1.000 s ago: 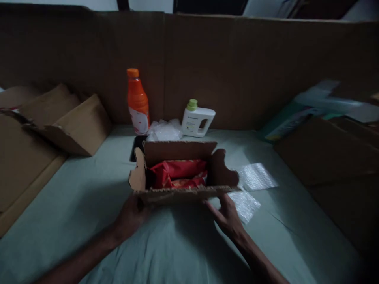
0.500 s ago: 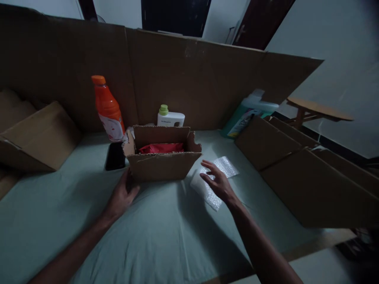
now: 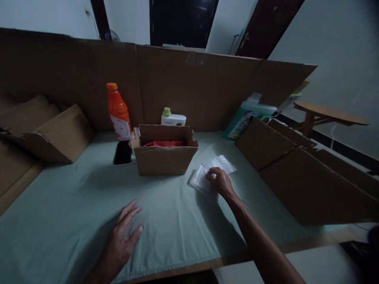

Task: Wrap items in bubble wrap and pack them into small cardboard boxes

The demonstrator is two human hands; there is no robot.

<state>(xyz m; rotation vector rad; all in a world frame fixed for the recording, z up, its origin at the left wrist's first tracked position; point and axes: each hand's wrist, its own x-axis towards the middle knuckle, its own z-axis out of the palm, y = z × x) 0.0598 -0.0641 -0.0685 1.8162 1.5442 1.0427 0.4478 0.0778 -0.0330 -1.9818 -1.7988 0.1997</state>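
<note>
A small open cardboard box (image 3: 164, 157) stands on the green cloth with something red (image 3: 164, 143) inside. My left hand (image 3: 124, 236) lies flat on the cloth near the front edge, fingers spread, holding nothing. My right hand (image 3: 220, 182) rests on a sheet of bubble wrap (image 3: 204, 177) to the right of the box, fingers curled down onto it. A second bubble wrap sheet (image 3: 222, 162) lies just behind.
An orange bottle (image 3: 118, 111), a white bottle with green cap (image 3: 172, 117) and a dark phone (image 3: 122, 152) stand behind and left of the box. A tall cardboard wall (image 3: 207, 86) backs the table. Flattened boxes (image 3: 299, 173) lie at right, cardboard boxes (image 3: 56, 134) at left, a green jug (image 3: 245, 116) beyond.
My left hand left the box and drew back to the cloth near the front edge. My right hand came down onto the bubble wrap. The view pulled back from the box.
</note>
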